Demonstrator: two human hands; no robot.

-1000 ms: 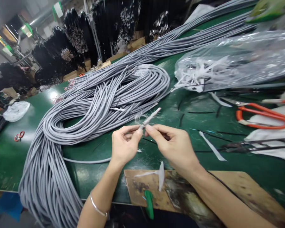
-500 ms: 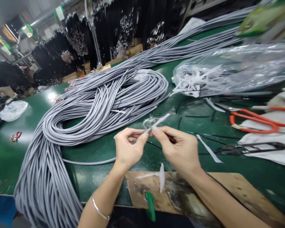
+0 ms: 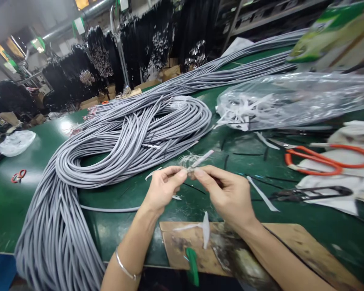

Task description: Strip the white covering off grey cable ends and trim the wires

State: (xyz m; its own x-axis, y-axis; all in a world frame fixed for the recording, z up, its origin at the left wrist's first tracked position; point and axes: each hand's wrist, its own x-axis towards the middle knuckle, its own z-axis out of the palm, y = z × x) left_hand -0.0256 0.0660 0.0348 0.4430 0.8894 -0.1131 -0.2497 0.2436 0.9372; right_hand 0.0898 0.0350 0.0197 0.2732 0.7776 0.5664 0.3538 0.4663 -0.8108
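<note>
L hand (image 3: 164, 186) + R hand (image 3: 230, 194) meet mid-scene, holding a frayed cable end (image 3: 190, 171) just above the green tabletop (image 3: 39, 161), on the near side of the big gray cable coil (image 3: 188, 117). Tip points away to far right, prob. so the fine strands (image 3: 186, 160) and pale strip (image 3: 204, 157) stick out clear of both hands. Loose gray cable (image 3: 109, 209) runs from the left toward L wrist; prob. same cable, but can't tell, hand hides the join.

Fingers: L thumb + index closed in a tight pinch on the cable end; R thumb + index likewise, just beside L, no visible gap. Other fingers curled, partly hidden. Two-sided pinch looks meant to steady it.

Orange scissors (image 3: 318, 156) + dark snips (image 3: 291, 195) lie on the right, apart from R hand, presumably kept within reach.
</note>
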